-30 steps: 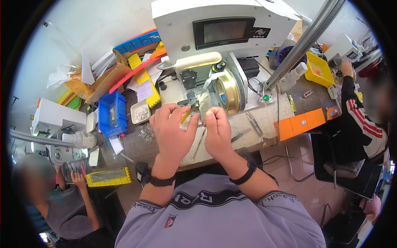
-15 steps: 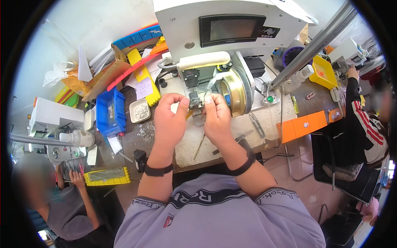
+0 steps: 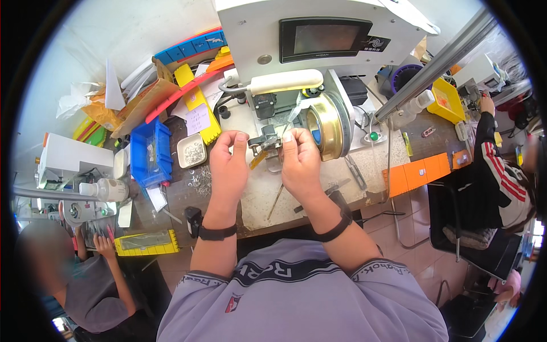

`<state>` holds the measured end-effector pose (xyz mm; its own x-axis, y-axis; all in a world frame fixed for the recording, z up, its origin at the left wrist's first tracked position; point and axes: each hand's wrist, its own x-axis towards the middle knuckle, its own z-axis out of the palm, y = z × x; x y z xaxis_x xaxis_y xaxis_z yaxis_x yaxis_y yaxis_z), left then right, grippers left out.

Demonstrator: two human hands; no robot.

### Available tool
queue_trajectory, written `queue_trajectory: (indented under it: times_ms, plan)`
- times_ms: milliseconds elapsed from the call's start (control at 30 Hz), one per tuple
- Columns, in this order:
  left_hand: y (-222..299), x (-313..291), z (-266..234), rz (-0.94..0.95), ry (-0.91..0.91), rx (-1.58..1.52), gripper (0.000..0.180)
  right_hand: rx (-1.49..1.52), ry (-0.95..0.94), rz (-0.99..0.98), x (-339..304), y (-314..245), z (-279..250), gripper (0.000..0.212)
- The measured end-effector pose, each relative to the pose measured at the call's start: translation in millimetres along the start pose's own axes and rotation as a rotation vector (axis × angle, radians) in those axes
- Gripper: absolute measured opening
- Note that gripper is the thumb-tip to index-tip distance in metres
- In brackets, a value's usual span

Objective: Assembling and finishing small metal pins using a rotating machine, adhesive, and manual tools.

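Both of my hands work in front of a small metal fixture (image 3: 268,138) on the white machine. My left hand (image 3: 228,165) is just left of it, the thumb against the curled fingers; whatever lies between them is too small to make out. On the fixture's right side, my right hand (image 3: 302,165) is closed in a pinch, thumb on forefinger, and what it grips is hidden. Right behind that hand stands a gold-coloured spool or wheel (image 3: 323,131). A yellowish strip (image 3: 258,159) slants down below the fixture. Above hangs a white padded bar (image 3: 285,82).
Left of my hands are a white dish of small parts (image 3: 192,150), loose metal bits (image 3: 201,181) and a blue bin (image 3: 151,154). Tweezers (image 3: 355,172) and an orange strip (image 3: 419,173) lie to the right. Co-workers sit on both sides.
My left hand has drawn back a little to the left from the fixture, showing more of it. My right hand remains nearly in place, still pinched.
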<state>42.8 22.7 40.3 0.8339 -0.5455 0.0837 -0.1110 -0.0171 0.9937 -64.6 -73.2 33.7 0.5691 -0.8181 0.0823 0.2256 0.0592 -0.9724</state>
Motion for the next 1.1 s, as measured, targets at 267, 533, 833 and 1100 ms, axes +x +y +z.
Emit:
queue_trajectory:
  times_ms: [267, 533, 833, 1100]
  plan:
    - [-23.5, -10.3, -13.7, -0.193, -0.275, 0.294, 0.037, -0.188, 0.017, -0.078, 0.8, 7.0, -5.0, 0.023]
    - [-11.3, -16.1, -18.8, -0.037, -0.063, 0.283, 0.037, -0.227, -0.016, -0.098, 2.3, 5.3, -4.8, 0.014]
    - [-7.3, -53.5, -25.2, 0.444, 0.100, 0.785, 0.022, -0.256, -0.022, -0.070, 4.8, 8.1, -9.3, 0.020]
    - [-35.3, -57.5, -1.3, 0.359, -0.028, 0.518, 0.033, 0.080, -0.039, 0.018, -1.4, -7.1, 3.5, 0.012]
